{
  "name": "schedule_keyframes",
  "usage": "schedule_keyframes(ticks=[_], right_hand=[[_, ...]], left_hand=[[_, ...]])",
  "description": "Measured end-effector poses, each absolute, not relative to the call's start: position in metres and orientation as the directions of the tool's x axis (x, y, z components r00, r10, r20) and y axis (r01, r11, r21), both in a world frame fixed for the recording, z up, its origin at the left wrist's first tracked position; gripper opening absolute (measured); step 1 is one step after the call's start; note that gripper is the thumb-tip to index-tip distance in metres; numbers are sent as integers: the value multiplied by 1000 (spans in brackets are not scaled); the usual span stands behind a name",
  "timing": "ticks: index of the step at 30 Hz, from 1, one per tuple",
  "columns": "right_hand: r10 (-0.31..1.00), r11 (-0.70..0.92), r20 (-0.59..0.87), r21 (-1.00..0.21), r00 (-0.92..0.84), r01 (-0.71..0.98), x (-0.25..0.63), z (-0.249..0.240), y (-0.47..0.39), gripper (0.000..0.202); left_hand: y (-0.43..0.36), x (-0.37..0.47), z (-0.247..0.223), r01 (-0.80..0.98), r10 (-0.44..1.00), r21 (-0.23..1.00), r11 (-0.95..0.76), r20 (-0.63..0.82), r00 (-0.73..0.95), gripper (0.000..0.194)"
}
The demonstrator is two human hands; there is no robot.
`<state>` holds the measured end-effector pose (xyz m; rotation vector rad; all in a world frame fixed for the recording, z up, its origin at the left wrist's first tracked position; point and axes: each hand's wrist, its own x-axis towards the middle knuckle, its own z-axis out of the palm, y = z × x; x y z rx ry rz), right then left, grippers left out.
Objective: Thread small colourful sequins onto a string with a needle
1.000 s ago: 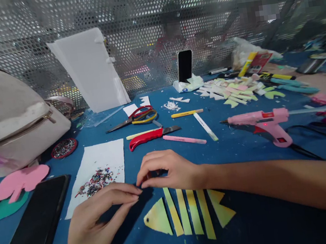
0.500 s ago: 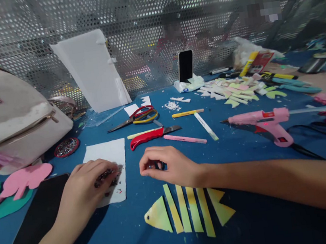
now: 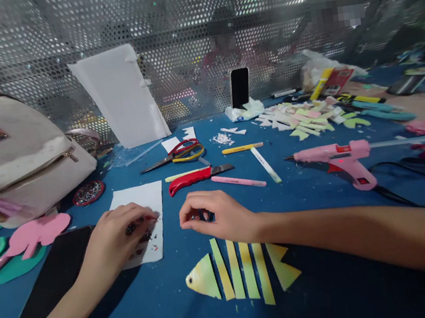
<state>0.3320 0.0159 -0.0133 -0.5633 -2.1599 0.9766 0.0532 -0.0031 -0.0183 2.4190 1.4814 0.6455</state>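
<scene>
My left hand [image 3: 122, 231] is curled over a white paper sheet [image 3: 152, 195], its thumb and fingertips close together above small dark bits [image 3: 148, 237] on the sheet. Whatever lies between those fingertips is too small to make out. My right hand [image 3: 216, 216] rests on the blue table, thumb and index finger pinched; something dark shows inside the curl, but I cannot make it out. Below it lies a yellow-green fish cut into strips, with a head piece [image 3: 205, 278], several bands and a tail piece [image 3: 284, 269].
Beyond my hands lie a red-handled knife [image 3: 190, 181], scissors [image 3: 190, 150] and markers [image 3: 239, 181]. A pink glue gun [image 3: 349, 159] and a pile of cut pieces [image 3: 301, 116] are at right. A white backpack [image 3: 19, 153] stands at left; a phone [image 3: 240, 87] stands behind.
The fingertips of my left hand have shifted slightly right over the sheet and more of its dark bits show. My right hand keeps its pinch. The view has moved slightly.
</scene>
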Motion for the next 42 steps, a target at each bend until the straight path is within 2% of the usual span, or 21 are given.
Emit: schedule_keyframes(ticks=[24,28,35,42], right_hand=[[621,606,407,-791,-670,81,332,-12,15,6],[685,508,362,-859,-633,58,331,-12,17,8],[882,290,290,-955,-372,-58,329,-15,29,11],[932,195,220,-974,-287,-114,331,-18,35,13]], left_hand=[[-1,56,-9,717,873,505,-480,194,448,17],[-2,58,-7,730,879,497,-469,184,439,17],[0,60,-10,764,884,445,-467,202,422,20],[4,60,-15,743,871,458,-488,203,446,20]])
